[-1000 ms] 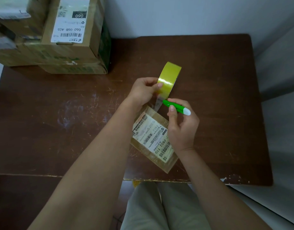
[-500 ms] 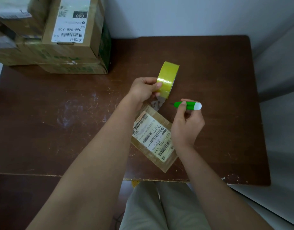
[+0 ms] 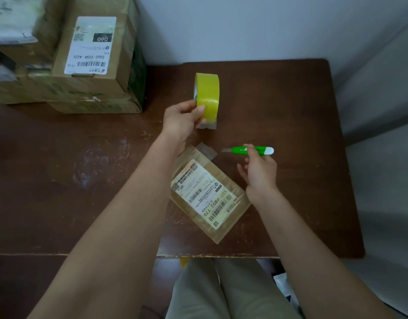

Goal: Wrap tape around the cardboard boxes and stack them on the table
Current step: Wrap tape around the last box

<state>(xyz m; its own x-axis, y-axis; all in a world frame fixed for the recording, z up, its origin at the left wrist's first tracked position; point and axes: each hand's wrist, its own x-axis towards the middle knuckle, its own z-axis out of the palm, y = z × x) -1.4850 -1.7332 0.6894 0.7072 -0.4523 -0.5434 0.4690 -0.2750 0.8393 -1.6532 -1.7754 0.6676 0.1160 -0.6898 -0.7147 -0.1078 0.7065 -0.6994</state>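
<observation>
The small cardboard box (image 3: 208, 195) lies flat near the table's (image 3: 60, 180) front edge, label up, its long axis running diagonally from near-right to far-left. Just beyond its far corner, my right hand (image 3: 259, 173) pinches the green knife (image 3: 250, 150), blade pointing left. Farther off, my left hand (image 3: 183, 118) grips the yellow tape roll (image 3: 207, 97) on edge. Stacked boxes (image 3: 92, 65) sit far left.
</observation>
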